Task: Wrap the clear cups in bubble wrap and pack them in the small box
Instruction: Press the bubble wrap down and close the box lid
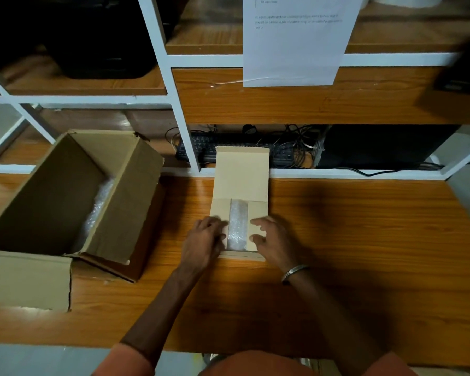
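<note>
Wooden desktop [364, 240] in orange-brown grain, dim light, soft shadows near centre. White metal shelf frame [185, 131] rises at far edge, wood-panel shelves [310, 101] between bars. Printed paper sheet [296, 42] hangs from upper shelf. Black keyboard [201, 147] and tangled cables [296, 142] in low far bay; black computer case [377, 147] at right. Dark bag-like bulk [92, 36] on far-left shelf.

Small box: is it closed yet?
Not yet. The small box has its lid flap standing up, side flaps folded in, and bubble wrap showing between them.
</note>
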Demonstrator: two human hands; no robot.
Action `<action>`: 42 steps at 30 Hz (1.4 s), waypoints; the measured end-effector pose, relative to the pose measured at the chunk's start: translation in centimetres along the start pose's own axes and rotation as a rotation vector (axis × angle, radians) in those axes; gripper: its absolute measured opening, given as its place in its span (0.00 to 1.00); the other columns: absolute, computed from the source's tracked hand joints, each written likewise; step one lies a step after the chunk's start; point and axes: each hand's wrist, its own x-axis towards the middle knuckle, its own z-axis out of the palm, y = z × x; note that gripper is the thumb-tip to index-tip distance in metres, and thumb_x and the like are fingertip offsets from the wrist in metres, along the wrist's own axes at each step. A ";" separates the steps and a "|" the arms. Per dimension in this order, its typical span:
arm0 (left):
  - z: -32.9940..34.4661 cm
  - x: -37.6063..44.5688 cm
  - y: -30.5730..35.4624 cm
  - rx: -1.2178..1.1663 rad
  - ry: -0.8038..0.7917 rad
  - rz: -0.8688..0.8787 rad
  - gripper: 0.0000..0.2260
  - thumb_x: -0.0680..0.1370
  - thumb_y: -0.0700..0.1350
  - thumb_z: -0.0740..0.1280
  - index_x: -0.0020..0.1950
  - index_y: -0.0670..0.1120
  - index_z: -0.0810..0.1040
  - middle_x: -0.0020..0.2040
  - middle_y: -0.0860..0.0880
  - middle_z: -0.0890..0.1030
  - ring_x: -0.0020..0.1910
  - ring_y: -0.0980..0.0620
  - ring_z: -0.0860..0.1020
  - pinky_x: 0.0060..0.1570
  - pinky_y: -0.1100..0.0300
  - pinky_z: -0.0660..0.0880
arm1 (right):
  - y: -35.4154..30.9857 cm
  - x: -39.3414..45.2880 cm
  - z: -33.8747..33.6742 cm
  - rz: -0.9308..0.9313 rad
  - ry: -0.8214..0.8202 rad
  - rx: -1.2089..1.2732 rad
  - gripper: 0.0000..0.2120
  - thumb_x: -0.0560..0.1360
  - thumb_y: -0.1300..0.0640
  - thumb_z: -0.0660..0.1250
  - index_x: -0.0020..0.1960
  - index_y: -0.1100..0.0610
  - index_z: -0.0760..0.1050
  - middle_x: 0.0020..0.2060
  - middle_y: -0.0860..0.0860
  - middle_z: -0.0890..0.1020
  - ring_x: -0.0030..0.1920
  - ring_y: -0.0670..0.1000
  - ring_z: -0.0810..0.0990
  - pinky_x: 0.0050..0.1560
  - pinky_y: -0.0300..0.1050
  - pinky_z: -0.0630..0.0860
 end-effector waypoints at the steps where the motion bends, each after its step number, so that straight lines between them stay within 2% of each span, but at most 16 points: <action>1: -0.2 0.2 -0.3 -0.011 -0.014 0.000 0.25 0.81 0.45 0.71 0.78 0.50 0.74 0.74 0.45 0.75 0.70 0.42 0.73 0.57 0.48 0.81 | 0.0 0.4 -0.3 0.042 -0.020 0.036 0.25 0.75 0.62 0.78 0.71 0.55 0.79 0.60 0.50 0.79 0.59 0.50 0.80 0.48 0.34 0.75; 3: -0.8 0.5 -0.7 -0.057 -0.047 -0.061 0.29 0.81 0.52 0.72 0.81 0.51 0.70 0.75 0.43 0.71 0.72 0.41 0.71 0.59 0.46 0.80 | 0.1 1.4 -1.1 0.140 -0.074 0.116 0.34 0.71 0.61 0.83 0.73 0.54 0.75 0.59 0.50 0.78 0.55 0.49 0.79 0.41 0.32 0.72; 6: -2.0 1.6 -1.1 -0.132 -0.121 -0.216 0.34 0.77 0.60 0.76 0.80 0.53 0.71 0.75 0.45 0.72 0.70 0.43 0.75 0.59 0.45 0.80 | -0.3 3.2 -2.4 0.206 -0.129 0.112 0.44 0.66 0.59 0.86 0.77 0.55 0.69 0.57 0.53 0.79 0.54 0.52 0.81 0.42 0.39 0.76; 11: -3.2 2.7 -0.7 -0.327 -0.187 -0.360 0.37 0.71 0.55 0.82 0.78 0.54 0.73 0.71 0.47 0.81 0.63 0.46 0.83 0.58 0.47 0.83 | -2.4 6.6 -4.7 0.277 -0.165 0.089 0.50 0.64 0.63 0.87 0.77 0.57 0.62 0.61 0.59 0.81 0.54 0.59 0.86 0.38 0.45 0.83; 14: -3.4 2.5 -1.0 -0.321 -0.221 -0.377 0.34 0.74 0.54 0.81 0.78 0.56 0.74 0.65 0.48 0.85 0.61 0.50 0.84 0.59 0.52 0.82 | -3.3 7.8 -5.5 0.326 -0.150 0.116 0.53 0.62 0.65 0.88 0.78 0.58 0.61 0.68 0.58 0.77 0.64 0.62 0.82 0.58 0.60 0.85; 17: -3.7 2.1 -1.1 -0.343 -0.278 -0.360 0.34 0.76 0.51 0.79 0.80 0.55 0.71 0.66 0.46 0.85 0.61 0.49 0.84 0.62 0.46 0.82 | -3.6 7.9 -5.6 0.336 -0.173 0.223 0.47 0.64 0.70 0.85 0.77 0.58 0.65 0.67 0.58 0.79 0.64 0.62 0.82 0.60 0.62 0.84; 20: -3.8 1.8 -0.7 -0.299 -0.221 -0.342 0.42 0.76 0.52 0.79 0.85 0.54 0.61 0.76 0.43 0.76 0.70 0.43 0.78 0.66 0.40 0.79 | -3.6 7.5 -5.4 0.338 -0.141 0.299 0.44 0.66 0.73 0.83 0.74 0.57 0.65 0.60 0.57 0.80 0.57 0.61 0.83 0.53 0.61 0.86; 22: -3.7 1.7 -0.2 -0.236 -0.165 -0.365 0.53 0.74 0.53 0.81 0.88 0.53 0.49 0.82 0.42 0.65 0.76 0.38 0.71 0.67 0.35 0.76 | -3.1 6.8 -5.0 0.286 -0.076 0.313 0.39 0.68 0.72 0.82 0.72 0.58 0.66 0.56 0.57 0.79 0.49 0.54 0.82 0.42 0.52 0.86; 24: -3.7 1.5 0.1 -0.177 -0.082 -0.383 0.62 0.70 0.56 0.83 0.87 0.52 0.39 0.84 0.41 0.59 0.78 0.35 0.68 0.66 0.35 0.77 | -2.3 5.8 -4.4 0.233 -0.018 0.339 0.33 0.72 0.70 0.80 0.71 0.58 0.68 0.61 0.58 0.78 0.47 0.49 0.80 0.38 0.46 0.83; 26: -3.7 1.1 0.2 -0.082 0.047 -0.282 0.66 0.68 0.61 0.83 0.86 0.50 0.35 0.85 0.39 0.50 0.82 0.34 0.61 0.71 0.37 0.74 | -1.4 4.6 -4.0 0.195 -0.015 0.400 0.30 0.75 0.68 0.78 0.72 0.58 0.69 0.66 0.57 0.77 0.51 0.49 0.81 0.41 0.47 0.83; 28: -3.5 0.8 0.2 0.099 0.139 -0.122 0.64 0.69 0.66 0.80 0.87 0.46 0.38 0.86 0.37 0.40 0.85 0.36 0.50 0.78 0.42 0.65 | -0.7 3.5 -3.7 0.150 -0.032 0.421 0.31 0.77 0.68 0.76 0.75 0.56 0.69 0.67 0.58 0.79 0.57 0.54 0.83 0.51 0.53 0.86; 30: -3.1 0.6 0.3 0.196 0.185 0.010 0.61 0.69 0.62 0.80 0.88 0.44 0.45 0.86 0.34 0.41 0.85 0.35 0.51 0.78 0.43 0.62 | -0.5 2.7 -3.8 0.100 -0.060 0.374 0.32 0.77 0.70 0.74 0.77 0.54 0.68 0.69 0.58 0.79 0.66 0.56 0.81 0.62 0.56 0.83; 32: -2.4 0.4 0.3 0.242 0.194 0.089 0.55 0.72 0.55 0.80 0.88 0.48 0.47 0.86 0.34 0.45 0.82 0.33 0.59 0.74 0.40 0.68 | -0.3 2.1 -4.2 0.042 -0.107 0.290 0.35 0.77 0.70 0.74 0.80 0.54 0.67 0.74 0.55 0.75 0.71 0.54 0.76 0.66 0.49 0.80; 35: -1.8 -0.6 -0.4 0.229 0.238 0.170 0.40 0.82 0.61 0.65 0.88 0.51 0.50 0.85 0.35 0.52 0.76 0.36 0.67 0.69 0.40 0.73 | 0.3 1.2 -5.6 -0.031 -0.192 0.172 0.40 0.76 0.71 0.75 0.83 0.54 0.64 0.78 0.54 0.70 0.75 0.55 0.73 0.61 0.33 0.78; 39: -1.7 -2.9 -0.8 0.145 0.165 0.191 0.36 0.84 0.67 0.58 0.88 0.55 0.51 0.86 0.39 0.54 0.77 0.39 0.67 0.70 0.42 0.71 | 1.2 0.7 -7.3 -0.103 -0.310 0.007 0.47 0.73 0.67 0.80 0.85 0.53 0.60 0.83 0.53 0.61 0.80 0.55 0.65 0.77 0.56 0.72; 42: -2.0 -3.8 -0.2 0.105 0.122 0.156 0.32 0.86 0.64 0.55 0.87 0.59 0.49 0.86 0.40 0.54 0.80 0.40 0.65 0.73 0.40 0.70 | 1.7 0.7 -7.5 -0.107 -0.388 -0.128 0.54 0.68 0.52 0.85 0.86 0.46 0.58 0.85 0.48 0.52 0.82 0.53 0.55 0.79 0.54 0.64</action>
